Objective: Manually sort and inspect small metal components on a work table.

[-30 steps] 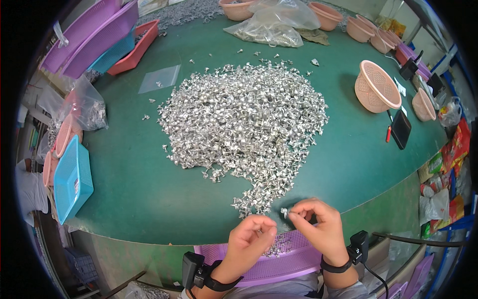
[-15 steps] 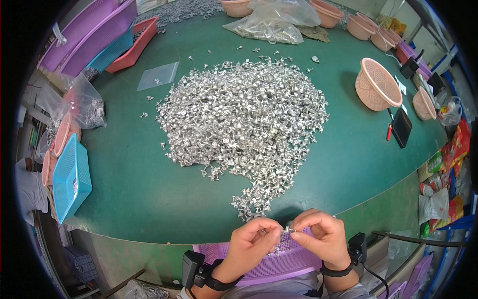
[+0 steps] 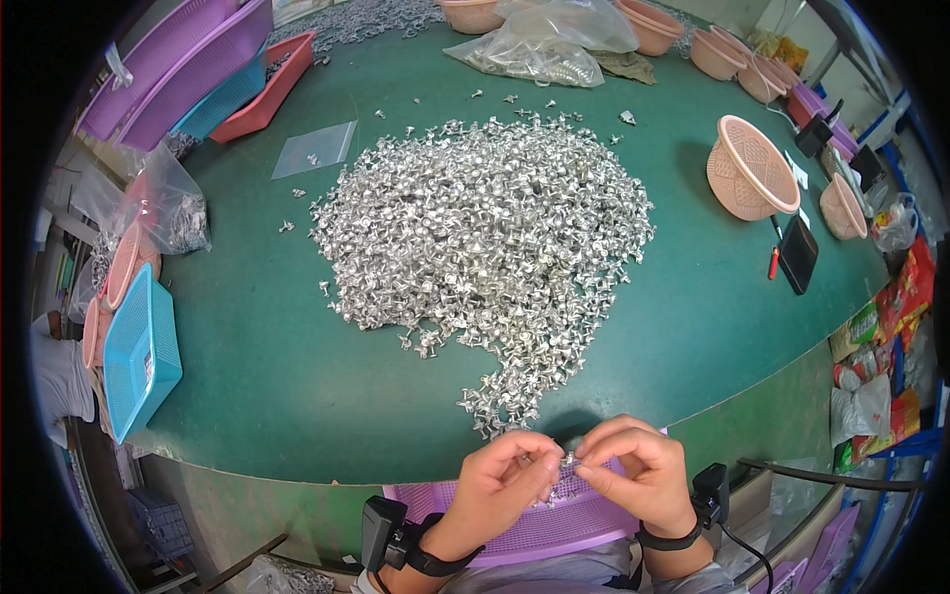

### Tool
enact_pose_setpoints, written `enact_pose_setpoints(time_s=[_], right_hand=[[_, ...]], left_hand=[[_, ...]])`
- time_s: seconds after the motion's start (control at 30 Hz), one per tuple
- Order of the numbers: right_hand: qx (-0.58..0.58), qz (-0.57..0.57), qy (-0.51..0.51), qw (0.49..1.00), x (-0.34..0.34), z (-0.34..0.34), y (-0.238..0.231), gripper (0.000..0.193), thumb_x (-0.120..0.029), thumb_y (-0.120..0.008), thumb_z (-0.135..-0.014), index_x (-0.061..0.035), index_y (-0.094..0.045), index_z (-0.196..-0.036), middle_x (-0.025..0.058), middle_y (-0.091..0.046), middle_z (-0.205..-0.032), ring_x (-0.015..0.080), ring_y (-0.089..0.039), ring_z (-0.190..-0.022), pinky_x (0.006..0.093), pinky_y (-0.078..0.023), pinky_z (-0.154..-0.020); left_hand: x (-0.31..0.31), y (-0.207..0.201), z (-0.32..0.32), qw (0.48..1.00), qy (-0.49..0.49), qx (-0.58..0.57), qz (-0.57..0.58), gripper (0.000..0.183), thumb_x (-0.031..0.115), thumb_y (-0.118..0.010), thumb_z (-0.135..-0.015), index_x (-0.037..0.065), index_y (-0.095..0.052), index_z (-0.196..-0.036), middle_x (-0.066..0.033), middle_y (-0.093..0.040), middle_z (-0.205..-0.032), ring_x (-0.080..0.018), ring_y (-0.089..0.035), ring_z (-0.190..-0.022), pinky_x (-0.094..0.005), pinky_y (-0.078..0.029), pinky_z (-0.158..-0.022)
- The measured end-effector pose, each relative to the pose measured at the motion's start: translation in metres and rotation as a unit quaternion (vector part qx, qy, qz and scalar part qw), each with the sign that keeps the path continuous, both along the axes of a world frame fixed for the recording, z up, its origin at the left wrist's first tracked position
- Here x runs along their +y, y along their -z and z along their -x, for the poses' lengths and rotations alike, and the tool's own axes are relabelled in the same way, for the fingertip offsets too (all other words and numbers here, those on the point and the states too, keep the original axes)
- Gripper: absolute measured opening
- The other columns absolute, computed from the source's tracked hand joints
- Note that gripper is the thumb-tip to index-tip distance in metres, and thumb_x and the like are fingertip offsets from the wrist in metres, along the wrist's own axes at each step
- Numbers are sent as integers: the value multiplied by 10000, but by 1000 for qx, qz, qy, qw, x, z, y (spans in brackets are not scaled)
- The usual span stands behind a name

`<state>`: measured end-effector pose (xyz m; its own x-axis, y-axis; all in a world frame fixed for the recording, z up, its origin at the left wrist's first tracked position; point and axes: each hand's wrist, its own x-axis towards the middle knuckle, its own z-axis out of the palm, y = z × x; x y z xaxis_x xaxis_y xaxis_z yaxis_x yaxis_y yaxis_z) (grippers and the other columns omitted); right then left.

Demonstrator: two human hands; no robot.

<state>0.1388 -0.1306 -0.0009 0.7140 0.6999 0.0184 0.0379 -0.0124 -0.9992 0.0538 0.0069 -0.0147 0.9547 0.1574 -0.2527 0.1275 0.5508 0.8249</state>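
A green worktop (image 3: 247,396) is dominating the room, carrying a heap (image 3: 485,228) of silvery parts. A purple basket (image 3: 594,530) is sitting near, a blue basket (image 3: 143,346) left. The left hand (image 3: 503,477) is curling its fingers nearly closed, hold unclear; the right hand (image 3: 635,470) is pinching a small metal part (image 3: 568,460) between the two. Pinching lightly, wrists level, should be keeping it steady.

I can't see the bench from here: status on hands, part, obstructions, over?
Right hand pinching small metal part. Left hand curled at its other side. Purple basket below. Nothing seen blocking.
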Motion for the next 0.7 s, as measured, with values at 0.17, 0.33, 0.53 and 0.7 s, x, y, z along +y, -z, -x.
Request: enact_pose_setpoints(time_s=[0.17, 0.33, 0.53, 0.7], right_hand=[[-45, -8, -69, 997, 4, -5, -5, 135, 43, -594, -645, -24, -551, -754, 84, -561, -805, 185, -540, -777, 278, -410, -690], [-247, 162, 126, 947, 21, -20, 8, 119, -4, -588, -644, -42, -553, -751, 72, -541, -770, 218, -496, -733, 295, -389, -624], [-356, 244, 155, 888, 35, -23, 21, 110, -63, -620, -631, -52, -532, -694, 77, -502, -731, 248, -457, -682, 323, -375, -582], [-339, 242, 168, 893, 32, -23, 20, 96, -47, -609, -632, -45, -531, -688, 85, -501, -725, 250, -456, -672, 324, -375, -584]], left_hand=[[0, 4, -1, 992, 50, 63, 97, 123, 104, -430, -834, 8, -473, -898, -31, -501, -695, -36, -424, -531, -153, -340, -453], [-3, 5, -2, 995, 75, 52, 43, 121, 73, -384, -840, -9, -470, -864, -55, -482, -686, -53, -365, -490, -161, -276, -409], [-4, 4, -2, 995, 68, 69, 5, 90, 38, -405, -822, -7, -476, -855, -43, -477, -675, -48, -366, -506, -162, -286, -429], [-2, 5, -1, 996, 64, 56, 8, 91, 40, -405, -821, -5, -478, -853, -40, -476, -668, -48, -369, -514, -163, -290, -430]])
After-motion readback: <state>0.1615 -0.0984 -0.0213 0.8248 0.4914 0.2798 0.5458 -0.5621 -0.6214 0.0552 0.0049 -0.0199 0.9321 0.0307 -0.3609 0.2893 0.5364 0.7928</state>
